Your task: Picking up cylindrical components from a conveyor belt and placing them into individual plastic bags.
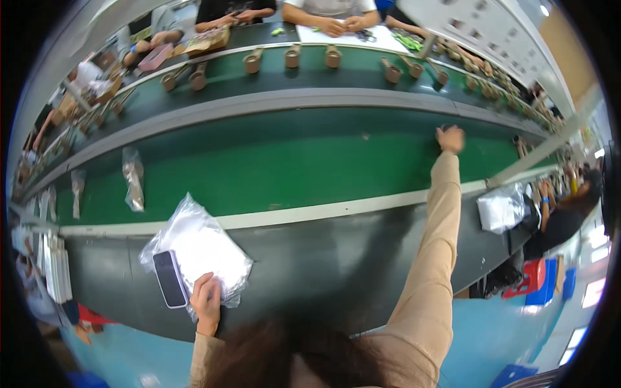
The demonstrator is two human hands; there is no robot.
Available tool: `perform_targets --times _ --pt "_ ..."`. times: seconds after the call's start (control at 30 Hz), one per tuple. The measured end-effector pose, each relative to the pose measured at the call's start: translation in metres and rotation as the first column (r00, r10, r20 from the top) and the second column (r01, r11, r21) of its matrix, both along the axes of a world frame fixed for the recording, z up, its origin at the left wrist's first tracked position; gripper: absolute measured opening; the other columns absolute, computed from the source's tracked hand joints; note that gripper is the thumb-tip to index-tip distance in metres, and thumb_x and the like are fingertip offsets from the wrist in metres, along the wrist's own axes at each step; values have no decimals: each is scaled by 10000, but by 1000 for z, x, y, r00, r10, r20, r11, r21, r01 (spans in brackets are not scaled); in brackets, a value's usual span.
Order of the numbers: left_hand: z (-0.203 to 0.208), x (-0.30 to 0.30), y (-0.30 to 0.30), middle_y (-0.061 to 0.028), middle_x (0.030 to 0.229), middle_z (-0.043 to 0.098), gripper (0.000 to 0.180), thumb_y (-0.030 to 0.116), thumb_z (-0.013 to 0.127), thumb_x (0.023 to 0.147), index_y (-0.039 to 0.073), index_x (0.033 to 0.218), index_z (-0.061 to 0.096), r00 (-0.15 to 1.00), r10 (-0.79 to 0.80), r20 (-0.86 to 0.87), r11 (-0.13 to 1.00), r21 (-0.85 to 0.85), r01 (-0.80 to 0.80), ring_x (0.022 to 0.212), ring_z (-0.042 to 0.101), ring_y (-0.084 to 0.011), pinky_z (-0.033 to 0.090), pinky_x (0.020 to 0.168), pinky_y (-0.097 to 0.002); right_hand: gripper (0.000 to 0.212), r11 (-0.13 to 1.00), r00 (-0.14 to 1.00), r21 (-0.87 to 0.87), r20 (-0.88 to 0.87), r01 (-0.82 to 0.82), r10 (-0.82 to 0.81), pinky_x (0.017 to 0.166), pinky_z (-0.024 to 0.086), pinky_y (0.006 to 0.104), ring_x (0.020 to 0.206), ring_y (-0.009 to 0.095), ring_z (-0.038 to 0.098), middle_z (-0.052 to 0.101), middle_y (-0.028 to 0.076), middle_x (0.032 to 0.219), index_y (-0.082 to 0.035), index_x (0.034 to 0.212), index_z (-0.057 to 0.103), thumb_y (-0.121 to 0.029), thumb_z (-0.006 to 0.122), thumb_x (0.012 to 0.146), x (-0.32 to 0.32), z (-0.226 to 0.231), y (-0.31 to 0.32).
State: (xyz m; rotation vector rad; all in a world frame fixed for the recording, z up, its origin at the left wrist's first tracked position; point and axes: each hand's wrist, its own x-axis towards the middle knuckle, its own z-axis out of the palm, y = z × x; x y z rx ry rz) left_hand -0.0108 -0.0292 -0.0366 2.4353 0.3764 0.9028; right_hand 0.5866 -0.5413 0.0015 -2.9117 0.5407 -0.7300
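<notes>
My left hand (206, 302), fingers bent, pinches the near edge of a stack of clear plastic bags (210, 249) on the dark worktop. A phone with a black screen and pale case (169, 278) lies on the stack's left side, beside that hand. My right arm stretches far across the green conveyor belt (291, 161). At its end my right hand (451, 140) is closed, slightly blurred. A small dark item shows by its fingertips, mostly hidden, so its kind is unclear.
Bagged brown items (133, 180) lie on the belt's left. Beyond a grey rail (284, 100), brown cup-shaped parts with handles (292, 57) line a second belt. Co-workers' hands (343, 26) are at the far side. A slanted post (543, 152) and white bag bundle (501, 210) stand right.
</notes>
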Motion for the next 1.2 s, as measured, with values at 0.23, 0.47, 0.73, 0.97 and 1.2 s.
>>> perform_targets --times 0.23,0.47,0.73,0.97,1.2 --pt "-6 -6 1 -136 992 662 230 -33 748 737 7 950 671 998 -50 29 997 -53 51 888 656 -281 536 750 -341 539 892 893 -97 40 -442 448 778 528 465 869 400 647 616 214 1003 -24 1061 533 -374 761 721 -35 18 32" --pt "30 5 14 -109 1117 653 320 27 682 775 44 1094 663 988 -106 -113 993 -57 100 1016 556 -326 451 899 -390 509 424 587 496 237 -758 774 718 471 242 810 127 603 637 88 938 35 1149 487 -274 751 843 -213 96 143" --pt "52 1 35 -81 1137 646 387 13 656 755 53 1140 647 964 -251 -84 966 -89 244 927 560 -282 473 839 -363 303 -330 552 830 548 -449 629 710 547 342 857 180 624 590 101 1049 -55 1109 470 -226 624 912 -465 62 272" --pt "62 -4 30 -94 1230 598 492 -66 647 732 49 1210 616 932 -363 -10 877 -340 338 879 595 -187 530 713 -279 525 -169 633 736 657 -655 410 915 477 333 1062 204 556 498 130 1164 -28 1214 367 19 699 810 -568 14 363" --pt "100 -4 26 -102 1273 579 555 -89 606 733 47 1270 582 902 -412 130 698 -591 404 877 603 -163 537 682 -237 573 -6 504 626 633 -780 587 798 510 317 955 200 592 514 102 1104 -13 1207 448 -21 783 743 -565 26 401"
